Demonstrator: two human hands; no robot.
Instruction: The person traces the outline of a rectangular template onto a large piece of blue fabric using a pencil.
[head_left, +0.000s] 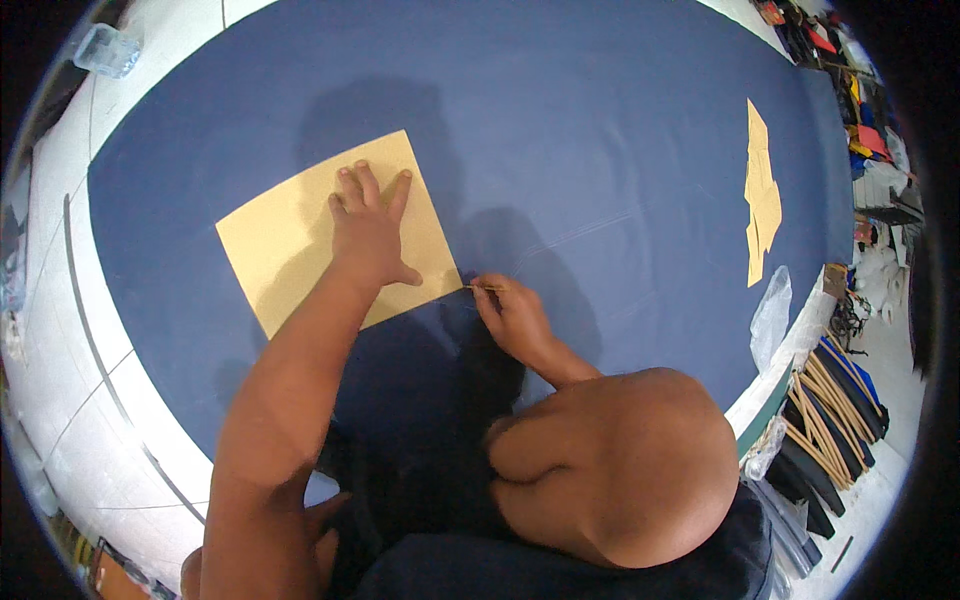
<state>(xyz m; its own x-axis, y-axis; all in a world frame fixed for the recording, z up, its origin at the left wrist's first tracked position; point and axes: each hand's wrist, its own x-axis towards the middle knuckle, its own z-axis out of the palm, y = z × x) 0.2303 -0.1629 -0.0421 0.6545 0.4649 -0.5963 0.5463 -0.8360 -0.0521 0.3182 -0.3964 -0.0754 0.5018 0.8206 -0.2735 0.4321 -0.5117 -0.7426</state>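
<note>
A yellow-tan rectangular card sheet [290,240] lies at a tilt on a wide dark blue cloth [600,120]. With fingers spread, my left hand [370,225] presses flat on the sheet toward its right side. My right hand [515,315] is pinched around a thin pencil-like stick [483,288], whose tip meets the sheet's near right corner. Too little of that stick shows to tell its exact kind. Faint pale lines [575,238] run across the cloth to the right of my hands.
Narrow yellow card pieces [761,195] rest on the cloth at the right, with a crumpled clear plastic bag [771,315] below them. A clear plastic container [107,50] stands at the far left. Bundled tan sticks [825,415] and mixed items fill the right side.
</note>
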